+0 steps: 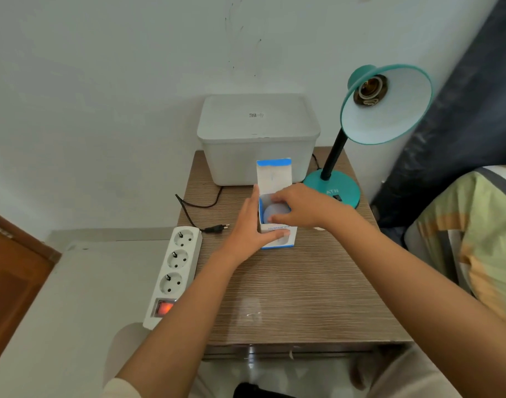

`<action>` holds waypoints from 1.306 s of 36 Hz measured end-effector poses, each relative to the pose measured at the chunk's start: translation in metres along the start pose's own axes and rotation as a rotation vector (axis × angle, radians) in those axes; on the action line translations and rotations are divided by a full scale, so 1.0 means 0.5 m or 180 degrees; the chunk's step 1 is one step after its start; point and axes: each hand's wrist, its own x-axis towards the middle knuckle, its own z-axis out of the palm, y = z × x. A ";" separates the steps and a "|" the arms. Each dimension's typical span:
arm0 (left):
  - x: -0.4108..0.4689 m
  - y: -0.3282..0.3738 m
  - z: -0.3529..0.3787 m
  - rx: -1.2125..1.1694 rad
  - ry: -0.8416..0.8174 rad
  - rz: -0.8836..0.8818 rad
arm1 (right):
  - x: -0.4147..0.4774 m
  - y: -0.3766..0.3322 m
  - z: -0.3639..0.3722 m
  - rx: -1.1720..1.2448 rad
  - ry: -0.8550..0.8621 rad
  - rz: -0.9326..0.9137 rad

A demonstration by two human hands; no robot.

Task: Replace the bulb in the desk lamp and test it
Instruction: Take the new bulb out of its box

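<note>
A teal desk lamp (pixel 385 104) stands at the back right of the wooden table (pixel 303 282), its shade tilted towards me and its socket (pixel 369 89) bare. A white and blue carton (pixel 274 179) stands open mid-table with a white bulb (pixel 270 212) inside. My left hand (pixel 250 228) grips the carton's left side and front. My right hand (pixel 300 206) reaches into the carton's mouth, fingers curled around the bulb's top. The lamp's black plug (pixel 217 227) lies loose on the table.
A white power strip (pixel 174 274) with a lit red switch lies at the table's left edge. A lidded white storage box (pixel 257 136) stands behind the carton against the wall. A bed with striped fabric (pixel 470 234) is at the right.
</note>
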 end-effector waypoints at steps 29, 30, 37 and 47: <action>0.006 0.000 0.000 0.0182 -0.0074 -0.0065 | -0.055 -0.004 -0.006 0.0623 0.0407 -0.0042; 0.006 0.000 0.000 0.0215 -0.0106 -0.0059 | -0.057 -0.005 -0.001 0.0654 0.0433 -0.0049; 0.007 0.000 0.000 0.0265 -0.0159 -0.0092 | -0.069 -0.006 0.007 0.0550 0.0832 -0.0069; 0.006 -0.001 0.001 0.0310 -0.0081 -0.0048 | -0.086 0.024 0.024 0.0866 0.1144 0.0347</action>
